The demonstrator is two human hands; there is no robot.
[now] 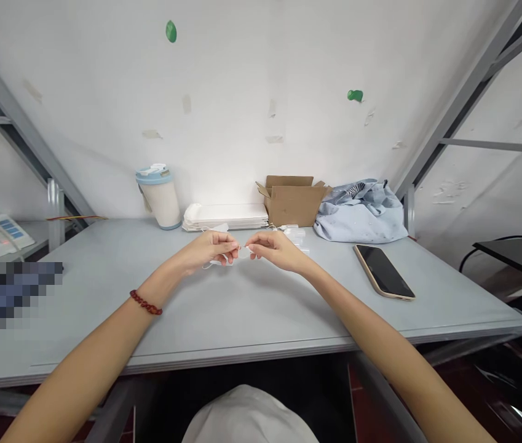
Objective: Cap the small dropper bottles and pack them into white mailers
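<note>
My left hand (214,247) and my right hand (275,247) meet over the middle of the table, thumbs and fingertips pinched together. Between them is a small white piece (244,252), held at both ends; it is too small to tell its kind. Thin white loops of cord (207,266) and other white bits show around and under my left hand, partly covered by it. Just behind my right hand lie several clear plastic pieces (294,232). A red-brown bead bracelet (145,303) circles my left wrist.
Along the wall stand a blue-lidded cup (162,195), a stack of white trays or sheets (226,216), an open cardboard box (295,205) and a crumpled light-blue cloth (359,212). A phone (384,272) lies at the right. Metal frame posts (409,209) flank the grey table (261,320).
</note>
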